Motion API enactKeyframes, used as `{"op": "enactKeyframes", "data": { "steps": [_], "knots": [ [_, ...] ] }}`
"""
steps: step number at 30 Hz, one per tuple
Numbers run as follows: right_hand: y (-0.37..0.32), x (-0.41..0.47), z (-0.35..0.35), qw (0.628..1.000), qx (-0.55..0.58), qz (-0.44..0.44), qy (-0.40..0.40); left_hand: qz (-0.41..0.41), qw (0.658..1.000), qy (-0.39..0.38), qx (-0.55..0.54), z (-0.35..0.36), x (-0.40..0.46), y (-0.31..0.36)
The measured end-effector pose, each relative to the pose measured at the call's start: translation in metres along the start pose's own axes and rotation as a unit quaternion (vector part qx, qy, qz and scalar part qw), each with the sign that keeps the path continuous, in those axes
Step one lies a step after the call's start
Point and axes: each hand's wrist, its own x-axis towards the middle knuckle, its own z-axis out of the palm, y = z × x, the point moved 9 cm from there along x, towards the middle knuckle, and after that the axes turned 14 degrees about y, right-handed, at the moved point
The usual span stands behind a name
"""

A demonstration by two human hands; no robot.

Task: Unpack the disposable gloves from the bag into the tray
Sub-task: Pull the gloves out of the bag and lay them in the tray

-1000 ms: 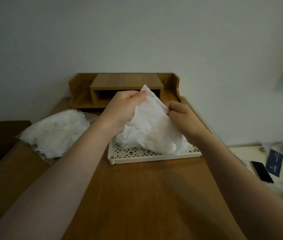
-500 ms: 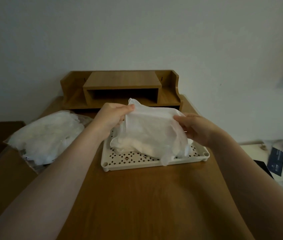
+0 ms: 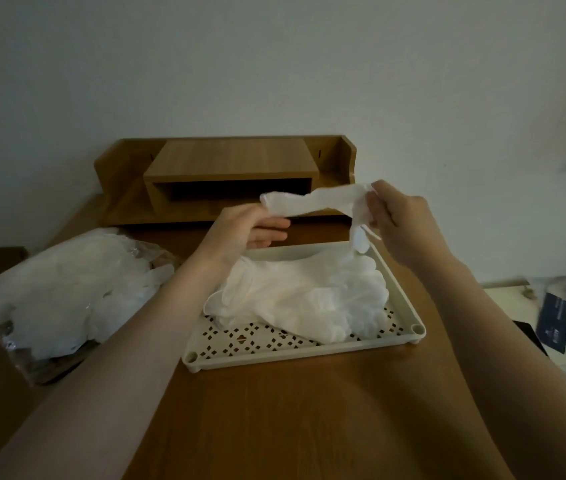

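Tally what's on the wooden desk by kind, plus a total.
Tray: 1
Bag of gloves: 1
Wooden shelf: 1
Glove held between left hand and right hand, above the tray: 1
Glove pile in tray, count unclear: 1
Total: 5

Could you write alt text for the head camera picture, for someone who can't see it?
Two bare hands, left and right, hold a white glove stretched between them above a perforated tray that already holds a pile of gloves. A clear bag of more gloves lies to the left on a wooden desk.
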Motion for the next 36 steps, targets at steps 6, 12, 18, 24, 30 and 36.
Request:
{"op": "enactKeyframes", "data": {
  "steps": [6, 12, 18, 24, 30, 36],
  "knots": [
    [-0.011, -0.069, 0.049, 0.972, -0.046, -0.06, -0.222, -0.027, 0.987, 0.024, 0.156, -0.022, -0.014, -0.035],
    [-0.015, -0.089, 0.051, 0.971, -0.079, -0.031, -0.222, 0.085, 0.951, 0.045, 0.293, -0.022, -0.027, -0.029],
    [-0.013, -0.093, 0.053, 0.959, -0.173, -0.009, -0.225, 0.104, 0.921, 0.048, 0.373, -0.029, -0.042, -0.031],
    [-0.001, -0.103, 0.066, 0.925, -0.233, 0.053, -0.297, 0.127, 0.878, 0.04, 0.46, -0.03, -0.052, -0.036],
    [-0.004, -0.094, 0.05, 0.922, -0.264, 0.117, -0.26, 0.15, 0.822, 0.085, 0.543, -0.031, -0.052, -0.036],
    [-0.047, -0.084, 0.088, 0.955, -0.19, -0.077, -0.216, 0.304, 0.835, -0.015, 0.459, 0.037, -0.055, -0.018]
  ]
}}
